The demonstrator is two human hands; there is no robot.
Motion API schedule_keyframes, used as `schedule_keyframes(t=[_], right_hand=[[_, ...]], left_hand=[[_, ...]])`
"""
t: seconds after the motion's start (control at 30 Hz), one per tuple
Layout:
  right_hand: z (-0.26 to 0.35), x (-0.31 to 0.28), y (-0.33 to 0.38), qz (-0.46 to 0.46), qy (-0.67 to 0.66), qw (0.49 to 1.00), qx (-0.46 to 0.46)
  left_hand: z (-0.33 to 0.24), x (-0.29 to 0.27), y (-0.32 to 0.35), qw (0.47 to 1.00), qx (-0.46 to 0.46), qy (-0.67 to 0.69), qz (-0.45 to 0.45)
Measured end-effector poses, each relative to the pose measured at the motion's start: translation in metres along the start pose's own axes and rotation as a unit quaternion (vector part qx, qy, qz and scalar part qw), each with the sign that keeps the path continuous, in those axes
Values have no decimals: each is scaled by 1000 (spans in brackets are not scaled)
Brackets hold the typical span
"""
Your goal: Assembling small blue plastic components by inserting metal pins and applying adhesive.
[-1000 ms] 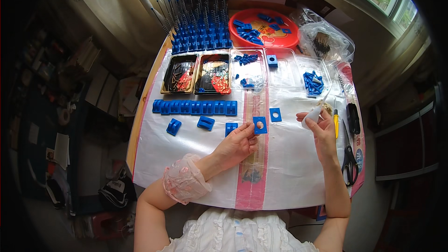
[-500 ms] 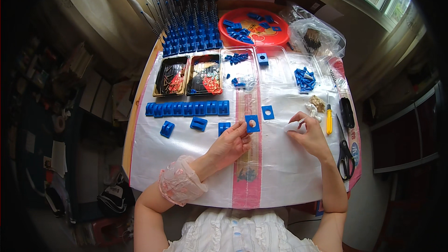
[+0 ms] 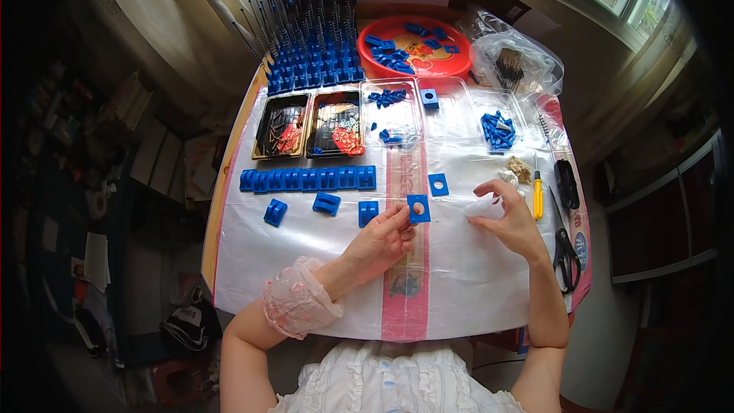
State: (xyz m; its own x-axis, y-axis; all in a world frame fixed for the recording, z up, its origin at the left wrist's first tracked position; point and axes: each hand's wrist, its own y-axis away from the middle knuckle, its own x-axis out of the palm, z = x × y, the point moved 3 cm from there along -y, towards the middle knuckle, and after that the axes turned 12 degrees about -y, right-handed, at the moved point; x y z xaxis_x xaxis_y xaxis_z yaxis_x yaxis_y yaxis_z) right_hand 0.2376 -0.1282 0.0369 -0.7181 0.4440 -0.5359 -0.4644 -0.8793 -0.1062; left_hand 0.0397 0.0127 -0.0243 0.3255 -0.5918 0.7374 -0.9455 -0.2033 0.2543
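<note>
Between thumb and fingers, my left hand point(image 3: 382, 235) pinches a blue square plate with a round hole point(image 3: 417, 218), held slightly above the table. My right hand point(image 3: 511, 222) curls its thumb and forefinger around a small whitish, translucent piece point(image 3: 482, 207), whose exact kind I cannot make out. A second blue holed plate point(image 3: 438, 184) lies flat between the hands, a little farther off. Close to my left hand sits a blue ridged block point(image 3: 368, 213); two similar blocks, one of them this block point(image 3: 326, 203), lie farther left.
Blue blocks stand in a row point(image 3: 306, 178). Behind are black trays point(image 3: 310, 126), clear trays point(image 3: 420, 118), a red basin point(image 3: 417, 69) and upright spring rods point(image 3: 313, 30). On the right lie a yellow-handled screwdriver point(image 3: 538, 199), black scissors point(image 3: 566, 260) and a crumpled tan scrap point(image 3: 520, 168).
My left hand has shifted slightly right and nearer to me with the holed plate. The thumb and forefinger of my right hand have spread a little wider around the whitish piece.
</note>
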Motion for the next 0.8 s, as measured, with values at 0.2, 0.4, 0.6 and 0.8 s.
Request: schedule_keyframes(t=[0.2, 0.4, 0.6, 0.8], right_hand=[[-3, 2, 1, 9, -8, 1000, -7], [10, -40, 9, 12, 0, 1000, 16], [40, -49, 34, 218, -81, 972, 35], [41, 42, 41, 229, -379, 894, 67]], left_hand=[[1, -1, -1, 1000, 2, -3, 11], [2, -1, 1, 1000, -7, -3, 2], [0, 15, 9, 1000, -14, 7, 17], [-8, 48, 28, 1000, -7, 8, -2]])
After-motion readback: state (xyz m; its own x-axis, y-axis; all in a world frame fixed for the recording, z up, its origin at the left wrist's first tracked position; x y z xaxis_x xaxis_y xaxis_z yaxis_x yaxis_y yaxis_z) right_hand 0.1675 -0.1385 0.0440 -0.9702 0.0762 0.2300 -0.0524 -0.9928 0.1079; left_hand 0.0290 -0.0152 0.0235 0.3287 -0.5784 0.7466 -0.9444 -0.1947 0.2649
